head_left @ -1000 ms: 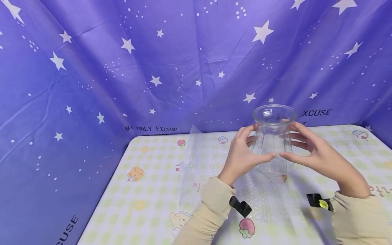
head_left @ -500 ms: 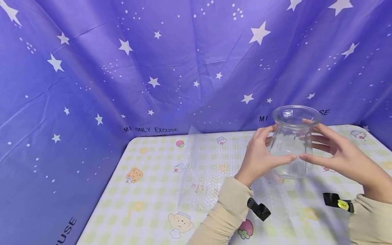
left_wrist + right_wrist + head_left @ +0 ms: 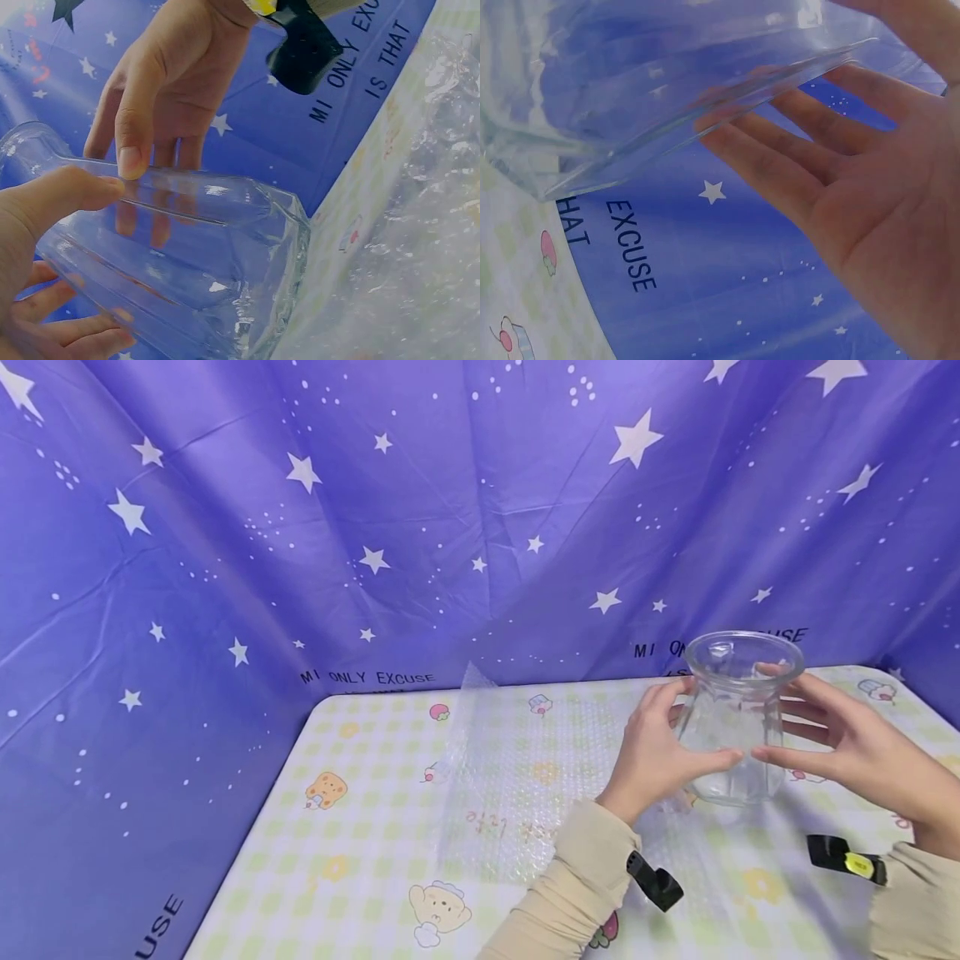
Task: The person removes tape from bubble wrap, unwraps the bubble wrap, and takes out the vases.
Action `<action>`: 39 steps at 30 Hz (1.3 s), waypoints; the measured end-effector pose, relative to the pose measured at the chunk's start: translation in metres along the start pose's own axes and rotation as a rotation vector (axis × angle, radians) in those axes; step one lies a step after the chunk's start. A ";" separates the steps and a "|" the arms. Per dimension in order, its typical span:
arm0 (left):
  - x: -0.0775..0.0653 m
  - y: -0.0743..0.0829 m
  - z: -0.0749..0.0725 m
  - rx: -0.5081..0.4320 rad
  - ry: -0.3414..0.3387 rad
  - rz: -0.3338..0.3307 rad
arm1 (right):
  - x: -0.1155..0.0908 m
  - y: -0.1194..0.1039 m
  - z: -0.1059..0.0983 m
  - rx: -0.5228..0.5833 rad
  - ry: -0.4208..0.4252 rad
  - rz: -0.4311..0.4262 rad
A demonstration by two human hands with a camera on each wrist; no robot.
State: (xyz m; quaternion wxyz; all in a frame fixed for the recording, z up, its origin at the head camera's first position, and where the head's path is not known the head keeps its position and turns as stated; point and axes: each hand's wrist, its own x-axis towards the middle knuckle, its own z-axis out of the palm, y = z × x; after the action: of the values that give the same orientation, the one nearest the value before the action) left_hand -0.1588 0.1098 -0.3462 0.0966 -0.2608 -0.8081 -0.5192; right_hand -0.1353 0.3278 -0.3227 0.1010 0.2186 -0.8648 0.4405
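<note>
A clear glass vase with a flared rim and a faceted body stands upright between my two hands at the right of the table. My left hand grips its left side, the thumb across the front. From the right, my right hand holds it the same way, and the two thumbtips come close together. Through the glass in the left wrist view, fingers of the right hand show behind the wall. In the right wrist view the fingertips touch the vase's side. Whether its base touches the table, I cannot tell.
A sheet of bubble wrap lies flat left of the vase, running beneath the left forearm. The table has a green checked cover with cartoon prints. A purple star-patterned curtain hangs behind and at the sides.
Both hands have carried the vase to the right, off from above the bubble wrap. In the last half second it has also come slightly lower and nearer.
</note>
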 end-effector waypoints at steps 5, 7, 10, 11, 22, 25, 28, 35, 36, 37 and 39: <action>-0.006 -0.005 0.011 -0.014 0.008 -0.022 | -0.005 0.009 0.000 -0.009 0.008 -0.041; -0.008 -0.007 0.015 -0.020 0.013 -0.033 | -0.007 0.013 0.000 -0.025 0.003 -0.019; -0.009 -0.008 0.020 -0.020 0.023 -0.046 | -0.010 0.020 -0.001 -0.054 -0.013 0.012; -0.009 -0.008 0.022 -0.021 0.025 -0.048 | -0.010 0.022 -0.001 -0.058 -0.020 0.011; -0.007 -0.018 0.036 0.012 0.038 -0.079 | -0.006 0.037 -0.003 -0.031 -0.058 0.014; -0.007 -0.021 0.037 0.041 0.056 -0.084 | -0.004 0.041 -0.003 -0.012 -0.088 0.024; -0.008 -0.024 0.038 0.044 0.069 -0.094 | -0.003 0.043 -0.001 0.009 -0.085 0.032; -0.008 -0.026 0.041 0.052 0.050 -0.055 | -0.006 0.047 0.003 0.012 -0.049 0.003; -0.008 -0.026 0.041 0.059 0.046 -0.046 | -0.006 0.048 0.003 0.015 -0.046 0.000; -0.008 -0.026 0.042 0.066 0.042 -0.040 | -0.006 0.049 0.003 0.019 -0.043 -0.004; -0.008 -0.026 0.043 0.095 0.031 -0.026 | -0.007 0.052 0.002 0.035 -0.053 -0.029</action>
State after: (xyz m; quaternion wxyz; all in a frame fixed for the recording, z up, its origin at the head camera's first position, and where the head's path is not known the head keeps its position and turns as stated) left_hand -0.1610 0.1369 -0.3891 0.1147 -0.2372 -0.8336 -0.4854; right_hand -0.1534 0.3550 -0.3645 0.0806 0.2446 -0.8562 0.4479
